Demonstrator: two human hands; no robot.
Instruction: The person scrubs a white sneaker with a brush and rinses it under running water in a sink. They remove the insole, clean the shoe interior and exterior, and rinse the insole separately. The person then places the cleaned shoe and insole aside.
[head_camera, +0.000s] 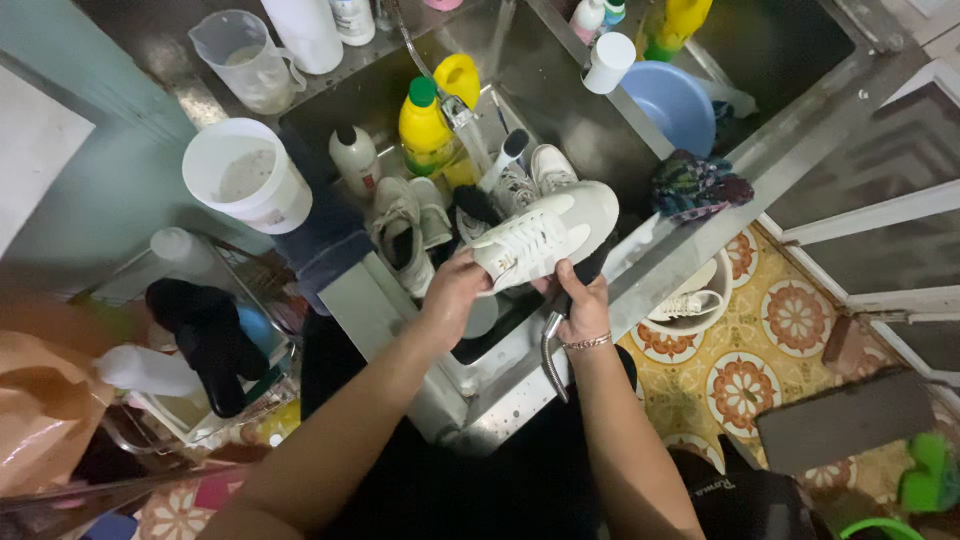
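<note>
Several pale shoes (405, 225) are left lying in the stainless steel sink (560, 130). Above it, a white lace-up sneaker (545, 235) is held, the left hand (450, 290) closed on its toe and the right hand (583, 305) closed under its heel; washing appears unfinished.

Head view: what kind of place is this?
Likely a home kitchen or wash area: a steel sink with a tap, yellow detergent bottles on it, and a patterned tile floor. Both hands hold a white shoe over the sink.
</note>
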